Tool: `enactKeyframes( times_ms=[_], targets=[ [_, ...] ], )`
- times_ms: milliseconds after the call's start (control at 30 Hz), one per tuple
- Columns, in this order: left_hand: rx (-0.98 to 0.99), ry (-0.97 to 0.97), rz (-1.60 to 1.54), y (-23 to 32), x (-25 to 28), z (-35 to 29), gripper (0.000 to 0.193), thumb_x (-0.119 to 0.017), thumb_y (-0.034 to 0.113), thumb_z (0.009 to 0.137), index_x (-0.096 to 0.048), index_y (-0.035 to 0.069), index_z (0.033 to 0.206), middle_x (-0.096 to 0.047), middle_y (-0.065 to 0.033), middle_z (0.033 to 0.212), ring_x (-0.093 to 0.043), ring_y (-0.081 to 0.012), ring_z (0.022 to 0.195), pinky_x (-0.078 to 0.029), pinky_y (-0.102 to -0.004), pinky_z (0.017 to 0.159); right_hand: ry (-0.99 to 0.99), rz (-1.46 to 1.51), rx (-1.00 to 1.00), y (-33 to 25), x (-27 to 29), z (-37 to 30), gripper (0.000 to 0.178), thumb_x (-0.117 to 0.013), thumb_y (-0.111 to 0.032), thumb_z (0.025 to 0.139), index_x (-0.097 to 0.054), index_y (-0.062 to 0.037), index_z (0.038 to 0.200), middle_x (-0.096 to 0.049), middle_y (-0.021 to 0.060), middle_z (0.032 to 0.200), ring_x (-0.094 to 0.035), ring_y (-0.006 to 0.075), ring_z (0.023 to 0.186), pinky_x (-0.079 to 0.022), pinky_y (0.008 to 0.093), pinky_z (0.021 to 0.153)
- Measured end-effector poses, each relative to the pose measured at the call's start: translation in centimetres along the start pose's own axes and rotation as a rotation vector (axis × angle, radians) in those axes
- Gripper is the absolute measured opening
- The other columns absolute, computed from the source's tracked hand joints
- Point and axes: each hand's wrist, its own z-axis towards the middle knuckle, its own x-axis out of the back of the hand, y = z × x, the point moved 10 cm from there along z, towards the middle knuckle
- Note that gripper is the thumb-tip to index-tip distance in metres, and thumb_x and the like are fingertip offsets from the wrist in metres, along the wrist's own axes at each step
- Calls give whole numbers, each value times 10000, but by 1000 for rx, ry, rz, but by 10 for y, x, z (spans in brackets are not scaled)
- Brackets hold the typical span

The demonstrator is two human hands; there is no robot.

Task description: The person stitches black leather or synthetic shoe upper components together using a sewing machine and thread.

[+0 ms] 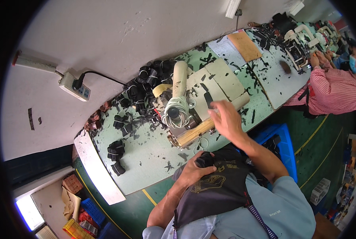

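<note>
My left hand (pixel 194 170) is closed around a rolled black fabric bundle (pixel 204 159), held against the dark apron (pixel 222 175) in my lap. Forward and to the right, my right hand (pixel 227 121) reaches over the pale flat top of a machine (pixel 222 81). Its thumb and forefinger look apart, close to the near end of a narrow dark tool or strip (pixel 208 98) lying on that top. Whether the fingertips touch it, I cannot tell. A coil of pale cord (pixel 176 113) hangs on the machine's post, left of my right hand. Below the machine's wooden edge sits a thin ring (pixel 202 143).
Tied black bundles (pixel 136 93) crowd behind the machine; several more (pixel 116 150) lie left. Black scraps litter the green table (pixel 142 167). A blue crate (pixel 283 147) stands right of my lap. Another person in a checked shirt (pixel 333 87) works at the far right.
</note>
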Motion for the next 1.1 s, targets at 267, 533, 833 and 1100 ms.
enactKeyframes(
  times_ms=[267,533,833,1100],
  targets=[
    [-89,154,-555,3,30,13,282,-700,-55,794,-583,-10,1046,-631,-103,867,-662,-207,781,-558,-306,689,28,-96,-81,26,-22,28,269,-761,-176,799,-633,-45,995,-608,126,918,-617,314,910,-504,431,760],
    [-182,188,-791,-3,38,10,280,-642,-107,762,-576,12,1007,-577,-133,1230,-596,-229,1017,-542,-382,848,-243,461,-65,-29,-19,-45,213,-689,-40,806,-606,-28,1001,-656,183,854,-649,380,824,-507,457,719],
    [-187,380,-842,-54,70,-22,264,-587,-113,790,-539,0,1024,-614,-161,1060,-605,-294,1085,-546,-422,910,-867,720,-299,-22,-106,-146,358,-662,-90,865,-671,-67,1222,-695,148,1094,-656,286,1049,-517,352,898],
    [-51,318,-512,-66,112,-74,587,-622,-88,789,-459,-30,1350,-640,-173,1054,-658,-237,753,-533,-313,556,-97,68,206,37,-132,-163,172,-682,-78,830,-661,-65,1000,-616,97,1085,-625,300,910,-523,411,739]
  ],
)
